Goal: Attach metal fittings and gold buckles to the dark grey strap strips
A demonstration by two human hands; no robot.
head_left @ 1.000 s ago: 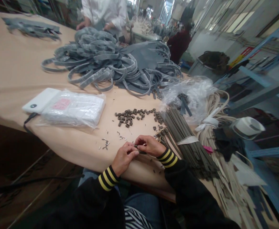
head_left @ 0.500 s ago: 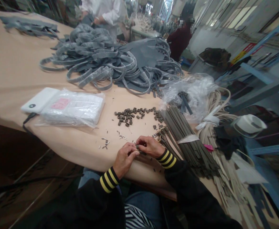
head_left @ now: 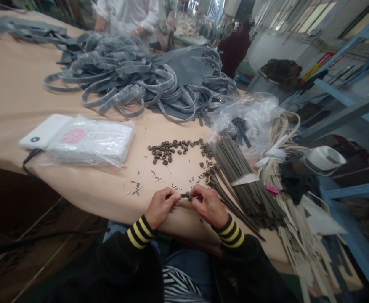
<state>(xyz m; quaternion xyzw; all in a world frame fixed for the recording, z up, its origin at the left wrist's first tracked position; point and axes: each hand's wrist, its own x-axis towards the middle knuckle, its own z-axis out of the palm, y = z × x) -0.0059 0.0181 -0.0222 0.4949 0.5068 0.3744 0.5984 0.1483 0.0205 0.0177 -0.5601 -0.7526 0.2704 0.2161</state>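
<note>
A short stretch of dark olive strap (head_left: 184, 195) spans the gap between my two hands just above the table's front edge. My left hand (head_left: 160, 207) pinches one end between thumb and fingers. At the other end, my right hand (head_left: 208, 206) is closed on the strap near what looks like a small loop; its fingers partly hide that part. Beyond the hands lies a pile of small dark strap loops (head_left: 165, 151). Tiny dark and pale slips (head_left: 136, 187) are scattered closer to me. To the right rests a bundle of olive straps (head_left: 239, 164), tied with a white band.
Grey straps (head_left: 121, 71) are heaped across the far side, where a person in white (head_left: 127, 17) stands. A plastic-wrapped white packet (head_left: 89, 141) lies left, touching a white device (head_left: 43, 130). Clear plastic bags (head_left: 256, 113), beige cords (head_left: 285, 130) and a white bucket (head_left: 325, 160) are at right.
My hands have drawn apart, the right one moving rightward and turning. The dark strap between them now shows more. The view has shifted slightly.
</note>
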